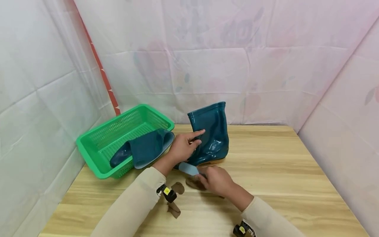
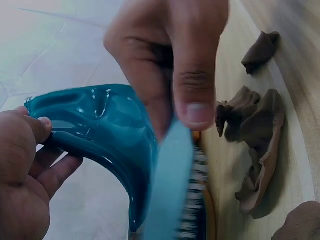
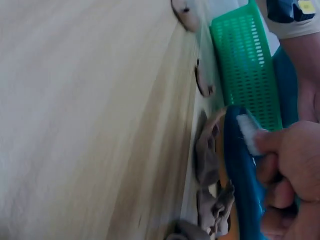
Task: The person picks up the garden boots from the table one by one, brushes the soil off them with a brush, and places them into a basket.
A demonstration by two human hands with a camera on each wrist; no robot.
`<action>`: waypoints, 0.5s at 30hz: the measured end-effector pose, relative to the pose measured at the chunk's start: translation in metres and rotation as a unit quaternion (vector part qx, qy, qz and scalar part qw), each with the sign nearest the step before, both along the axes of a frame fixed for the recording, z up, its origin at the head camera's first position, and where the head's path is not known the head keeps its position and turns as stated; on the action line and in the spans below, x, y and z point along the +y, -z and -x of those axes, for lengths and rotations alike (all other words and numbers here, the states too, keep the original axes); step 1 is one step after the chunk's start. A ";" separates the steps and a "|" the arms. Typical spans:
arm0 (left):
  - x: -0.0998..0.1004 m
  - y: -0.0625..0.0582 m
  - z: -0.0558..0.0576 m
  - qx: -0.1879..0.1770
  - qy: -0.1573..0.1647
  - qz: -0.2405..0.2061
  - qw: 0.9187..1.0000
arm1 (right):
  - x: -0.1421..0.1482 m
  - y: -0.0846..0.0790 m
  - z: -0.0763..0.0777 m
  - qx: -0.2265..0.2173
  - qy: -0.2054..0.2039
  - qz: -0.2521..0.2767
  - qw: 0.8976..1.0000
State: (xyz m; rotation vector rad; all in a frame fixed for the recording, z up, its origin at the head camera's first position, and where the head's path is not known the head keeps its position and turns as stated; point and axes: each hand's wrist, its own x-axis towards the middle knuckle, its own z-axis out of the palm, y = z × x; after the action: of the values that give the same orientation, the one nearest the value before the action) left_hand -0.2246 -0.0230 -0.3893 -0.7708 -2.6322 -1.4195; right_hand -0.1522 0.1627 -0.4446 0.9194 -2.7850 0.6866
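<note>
A dark teal rubber boot point(image 1: 211, 131) stands on the table, its shaft upright and its toe toward the left. My left hand point(image 1: 183, 146) grips the shaft, thumb on one side and fingers on the other in the left wrist view. My right hand point(image 1: 217, 181) holds a scrub brush point(image 1: 188, 168) with a light blue back and bristles point(image 2: 196, 195). The brush lies along the boot's lower side, just above the tan sole. Crumpled brown clay-like pieces point(image 2: 260, 145) lie beside the sole. The brush is blurred in the left wrist view.
On the left stands a green perforated basket point(image 1: 118, 127). A second boot point(image 1: 149, 147) lies in it, its shaft leaning over the near rim. Smaller brown scraps point(image 1: 174, 209) are on the wooden table point(image 1: 281, 171) near my left forearm. Pale sheets point(image 1: 207, 69) hang behind and at both sides.
</note>
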 end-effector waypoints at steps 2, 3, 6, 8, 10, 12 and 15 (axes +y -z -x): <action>0.000 -0.001 0.001 -0.005 0.000 0.001 1.000 | -0.001 -0.003 0.002 0.017 0.014 0.023 0.999; 0.000 -0.001 0.001 -0.002 0.000 0.000 1.000 | -0.001 -0.005 0.003 0.027 0.031 0.035 0.999; 0.000 -0.002 0.001 0.004 -0.001 0.002 1.000 | -0.004 -0.006 0.005 0.037 0.063 0.039 0.997; 0.000 -0.002 0.000 -0.001 0.001 0.002 1.000 | -0.005 -0.004 0.004 0.020 0.047 0.011 0.999; 0.000 0.000 0.000 -0.012 0.001 -0.002 1.000 | -0.005 -0.001 0.002 0.005 0.019 -0.014 1.000; 0.000 0.000 0.000 -0.019 0.001 -0.007 1.000 | -0.005 -0.001 0.000 -0.001 0.004 -0.014 1.000; 0.001 -0.001 0.001 -0.009 0.005 -0.005 1.000 | -0.003 -0.003 0.002 0.022 0.031 0.026 0.999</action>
State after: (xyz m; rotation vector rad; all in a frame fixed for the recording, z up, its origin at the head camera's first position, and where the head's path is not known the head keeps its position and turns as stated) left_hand -0.2256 -0.0219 -0.3881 -0.7753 -2.6366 -1.4477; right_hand -0.1538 0.1601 -0.4418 0.8240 -2.7300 0.7174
